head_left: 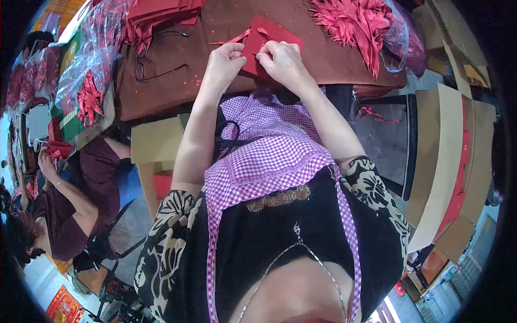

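Observation:
A flat red paper bag (285, 39) lies at the near middle of the brown-covered table, with a thin red ribbon (237, 39) running across its upper left part. My left hand (227, 63) is closed at the bag's left edge, fingers curled and thumb pressed in; what they pinch is too small to make out. Over the middle of the bag, my right hand (283, 60) pinches the ribbon between thumb and fingers. Part of the bag is hidden under this hand.
A heap of red ribbons (353, 27) by clear plastic lies at the right. Stacked red bags (161, 13) and eyeglasses (161, 67) are at the left. Cardboard boxes (431, 161) stand right of me. A co-worker (70, 199) handles red items at the left.

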`<control>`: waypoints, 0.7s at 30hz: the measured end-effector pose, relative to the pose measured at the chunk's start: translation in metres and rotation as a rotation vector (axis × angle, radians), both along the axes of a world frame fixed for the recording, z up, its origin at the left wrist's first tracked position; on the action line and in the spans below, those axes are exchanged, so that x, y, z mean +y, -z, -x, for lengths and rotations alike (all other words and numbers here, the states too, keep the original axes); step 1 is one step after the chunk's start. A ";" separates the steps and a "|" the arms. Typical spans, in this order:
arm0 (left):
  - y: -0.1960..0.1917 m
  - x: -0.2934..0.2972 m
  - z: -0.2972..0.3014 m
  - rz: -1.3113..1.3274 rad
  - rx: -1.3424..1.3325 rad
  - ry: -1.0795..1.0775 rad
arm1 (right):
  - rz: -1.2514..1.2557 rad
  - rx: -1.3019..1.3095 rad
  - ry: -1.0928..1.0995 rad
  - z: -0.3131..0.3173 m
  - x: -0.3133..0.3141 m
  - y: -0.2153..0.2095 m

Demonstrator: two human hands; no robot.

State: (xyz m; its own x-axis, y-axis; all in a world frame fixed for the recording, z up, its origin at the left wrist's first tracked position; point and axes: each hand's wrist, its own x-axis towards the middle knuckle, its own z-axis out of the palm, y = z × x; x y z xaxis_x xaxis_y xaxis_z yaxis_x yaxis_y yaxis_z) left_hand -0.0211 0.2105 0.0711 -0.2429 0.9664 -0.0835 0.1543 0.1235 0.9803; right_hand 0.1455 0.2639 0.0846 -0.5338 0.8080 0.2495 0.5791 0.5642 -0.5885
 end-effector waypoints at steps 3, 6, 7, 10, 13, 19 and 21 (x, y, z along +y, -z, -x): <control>-0.001 -0.001 0.000 -0.003 -0.051 0.011 | -0.025 0.027 0.000 0.000 0.000 0.000; -0.005 -0.002 -0.003 -0.007 -0.049 0.001 | -0.043 0.035 -0.015 0.000 -0.002 -0.003; -0.007 -0.002 -0.003 -0.007 -0.049 0.000 | -0.043 0.035 -0.016 0.000 -0.003 -0.004; -0.010 -0.003 -0.004 -0.002 -0.003 0.015 | -0.051 0.044 -0.044 0.001 -0.004 -0.006; -0.007 -0.003 -0.003 -0.006 0.035 0.000 | -0.058 0.009 -0.052 0.003 -0.006 -0.009; 0.000 -0.001 -0.004 -0.044 0.142 0.014 | -0.182 -0.204 -0.107 0.008 -0.007 -0.024; -0.008 -0.003 -0.010 -0.010 0.300 -0.027 | -0.251 -0.330 -0.126 0.013 -0.009 -0.028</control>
